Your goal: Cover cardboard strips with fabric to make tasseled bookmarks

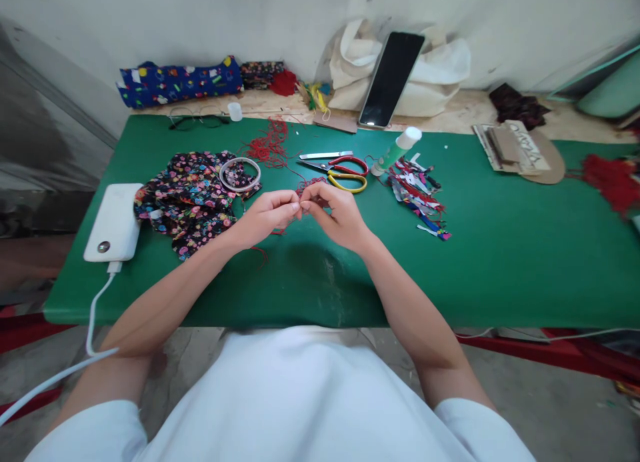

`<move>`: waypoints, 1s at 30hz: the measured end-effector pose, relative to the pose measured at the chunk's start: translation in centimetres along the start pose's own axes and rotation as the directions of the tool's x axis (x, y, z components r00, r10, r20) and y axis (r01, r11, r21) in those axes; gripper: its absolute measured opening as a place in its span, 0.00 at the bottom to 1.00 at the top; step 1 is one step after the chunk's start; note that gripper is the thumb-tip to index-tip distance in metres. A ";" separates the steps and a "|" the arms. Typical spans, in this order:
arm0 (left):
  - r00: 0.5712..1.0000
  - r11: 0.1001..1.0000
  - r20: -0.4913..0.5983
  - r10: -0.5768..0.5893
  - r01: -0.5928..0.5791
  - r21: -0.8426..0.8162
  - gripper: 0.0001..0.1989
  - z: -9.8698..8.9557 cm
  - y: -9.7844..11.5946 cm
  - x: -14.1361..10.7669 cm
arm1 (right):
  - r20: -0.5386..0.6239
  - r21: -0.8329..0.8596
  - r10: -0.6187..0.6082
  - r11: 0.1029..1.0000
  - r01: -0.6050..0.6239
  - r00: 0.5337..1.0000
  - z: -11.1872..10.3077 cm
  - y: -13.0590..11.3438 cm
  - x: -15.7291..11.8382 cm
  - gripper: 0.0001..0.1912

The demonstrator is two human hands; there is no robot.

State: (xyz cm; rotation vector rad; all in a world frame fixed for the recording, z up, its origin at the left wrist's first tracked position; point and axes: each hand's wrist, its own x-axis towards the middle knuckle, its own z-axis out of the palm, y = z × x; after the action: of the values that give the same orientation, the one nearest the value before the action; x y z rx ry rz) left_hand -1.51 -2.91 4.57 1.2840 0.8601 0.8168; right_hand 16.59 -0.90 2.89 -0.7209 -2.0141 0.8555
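Note:
My left hand and my right hand meet fingertip to fingertip above the green table. Both are closed in a pinch. Red thread shows around the fingertips, and a loose strand trails on the table below my left hand; what exactly each hand grips is too small to tell. Just beyond the hands lie scissors with one red and one yellow handle, and metal tweezers. A heap of red thread is behind them. Left of my left hand, a hoop rests on black floral cloth.
On the green table are a white power bank with a cable, a glue stick, fabric scraps and cardboard pieces. A phone leans against a cream bag at the back.

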 end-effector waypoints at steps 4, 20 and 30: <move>0.996 0.972 -0.031 0.079 -0.070 0.226 0.11 0.1 -0.2 -0.1 | -0.002 -0.071 0.000 0.997 0.000 1.000 0.1 0.0 0.0 0.11; 0.871 0.506 0.020 0.491 -0.303 0.808 0.10 -0.2 -1.7 0.1 | -0.030 0.184 0.395 0.905 -0.383 0.918 1.6 0.3 -0.2 0.09; 0.953 0.879 -0.232 0.195 -0.275 -0.390 0.11 0.3 1.6 -0.5 | 0.390 0.338 0.106 0.908 -0.249 0.915 3.2 -1.1 -1.2 0.25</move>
State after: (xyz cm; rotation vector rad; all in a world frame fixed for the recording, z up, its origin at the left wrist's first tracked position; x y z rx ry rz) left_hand -1.50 -3.29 6.19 0.9468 0.6301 1.2600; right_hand 14.34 -3.44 1.74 -0.5582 -2.0210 1.5400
